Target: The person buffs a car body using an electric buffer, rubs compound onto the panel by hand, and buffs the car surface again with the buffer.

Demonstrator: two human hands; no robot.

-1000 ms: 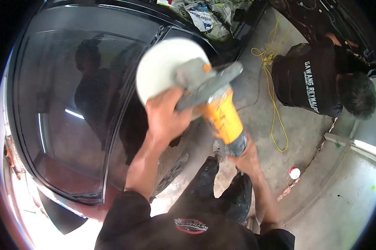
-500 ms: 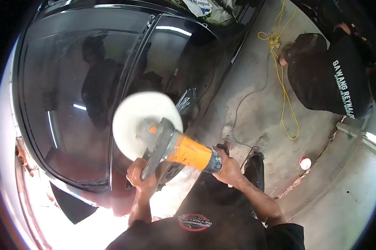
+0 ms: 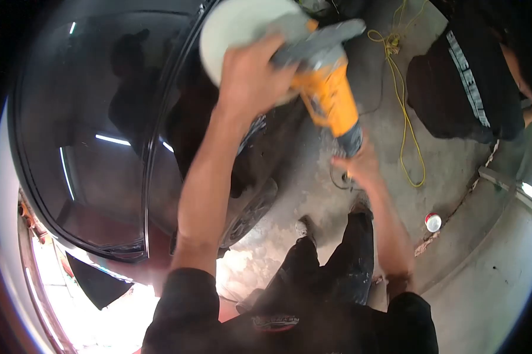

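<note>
My left hand (image 3: 249,76) is closed around the near end of the grey front handle (image 3: 336,35) on an orange polisher (image 3: 332,97). My right hand (image 3: 363,162) wraps the dark rear end of the tool. A round white pad (image 3: 239,26), smeared by motion, sits at the polisher's head, over the black car (image 3: 77,130). The polisher's head hides the panel beneath, so I cannot tell whether the pad touches it. White streaks (image 3: 254,131) show on the bodywork beside my left forearm.
A person in a dark shirt (image 3: 454,88) bends over at the right. A yellow cord (image 3: 403,118) lies looped on the concrete floor (image 3: 390,206), near a small red-and-white container (image 3: 433,222). Below the car's side is a wheel (image 3: 251,215).
The polisher has moved up and to the right, away from my body, and turned more upright in view. Both arms have stretched forward with it. The bent person has shifted slightly.
</note>
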